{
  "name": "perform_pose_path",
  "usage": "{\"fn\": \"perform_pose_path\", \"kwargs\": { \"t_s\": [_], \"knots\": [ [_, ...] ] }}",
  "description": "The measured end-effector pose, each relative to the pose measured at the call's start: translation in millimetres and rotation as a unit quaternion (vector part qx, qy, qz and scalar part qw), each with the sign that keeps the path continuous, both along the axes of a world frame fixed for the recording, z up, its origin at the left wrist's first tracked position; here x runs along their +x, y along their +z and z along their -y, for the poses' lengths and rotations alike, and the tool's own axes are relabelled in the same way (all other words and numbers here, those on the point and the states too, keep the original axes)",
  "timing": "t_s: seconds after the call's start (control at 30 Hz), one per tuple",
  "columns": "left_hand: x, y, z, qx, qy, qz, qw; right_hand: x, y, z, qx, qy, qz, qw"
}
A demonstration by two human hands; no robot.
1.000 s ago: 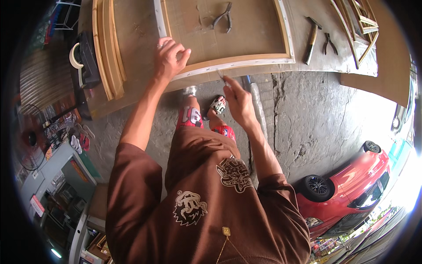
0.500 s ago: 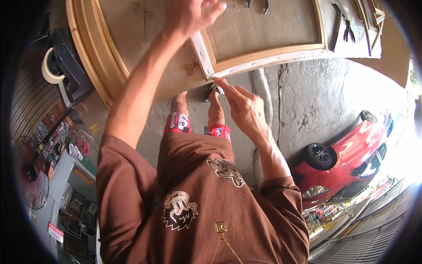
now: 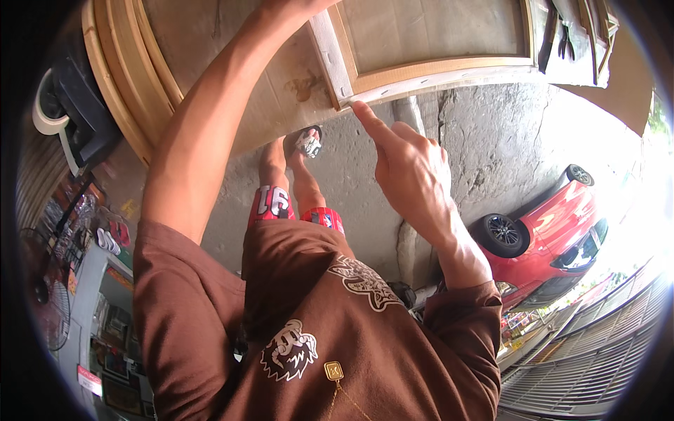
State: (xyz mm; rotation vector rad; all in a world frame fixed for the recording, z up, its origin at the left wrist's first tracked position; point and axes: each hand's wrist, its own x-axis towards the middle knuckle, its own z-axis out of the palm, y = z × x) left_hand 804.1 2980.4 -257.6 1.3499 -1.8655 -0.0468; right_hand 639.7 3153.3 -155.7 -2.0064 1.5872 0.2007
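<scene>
A wooden stretcher frame (image 3: 435, 70) with beige canvas (image 3: 435, 28) over it lies flat on brown cardboard (image 3: 281, 91). A white canvas edge wraps its near left corner. My right hand (image 3: 407, 168) has the index finger stretched out, its tip touching that corner's white edge, while the other fingers are curled and hold nothing. My left arm reaches over the cardboard to the frame's left side. My left hand (image 3: 295, 5) is mostly cut off by the top edge, so its grip is hidden.
Curved wooden frames (image 3: 119, 91) are stacked at the left, with a roll of tape (image 3: 42, 105) beside them. Pliers (image 3: 565, 35) lie past the frame's right end. My sandalled feet (image 3: 307, 142) stand on cracked concrete. A red car (image 3: 562, 224) is parked at the right.
The view has closed in on the frame's near left corner. My right hand rose from in front of me to the corner, and my left hand slid up out of the picture.
</scene>
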Motion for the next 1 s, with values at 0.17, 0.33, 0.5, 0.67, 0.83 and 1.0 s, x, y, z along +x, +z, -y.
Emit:
{"fn": "perform_pose_path", "kwargs": {
  "t_s": [0.17, 0.33, 0.5, 0.67, 0.83, 1.0],
  "knots": [
    [-6.6, 3.3, -1.8, -0.007, -0.004, -0.008, 1.0, 21.2, 9.9, -3.9, -0.034, 0.031, -0.112, 0.993],
    [-6.7, 4.6, -3.4, 0.039, 0.003, -0.005, 0.999, 19.9, 19.8, 23.9, 0.053, 0.027, -0.102, 0.993],
    [-7.7, 5.7, -2.4, 0.04, -0.017, -0.013, 0.999, 0.8, -10.6, 4.1, 0.005, -0.029, 0.045, 0.999],
    [-9.3, 8.2, -1.2, 0.033, -0.021, -0.025, 0.999, -10.3, -56.2, -24.8, -0.143, -0.033, 0.166, 0.975],
    [-6.0, 7.8, -1.3, 0.033, -0.025, -0.025, 0.999, -3.5, -45.0, -22.4, -0.156, -0.02, 0.138, 0.978],
    [-6.8, 7.2, -1.6, 0.027, -0.018, -0.019, 0.999, -0.5, -51.1, -25.3, -0.175, -0.041, 0.167, 0.969]
  ]
}}
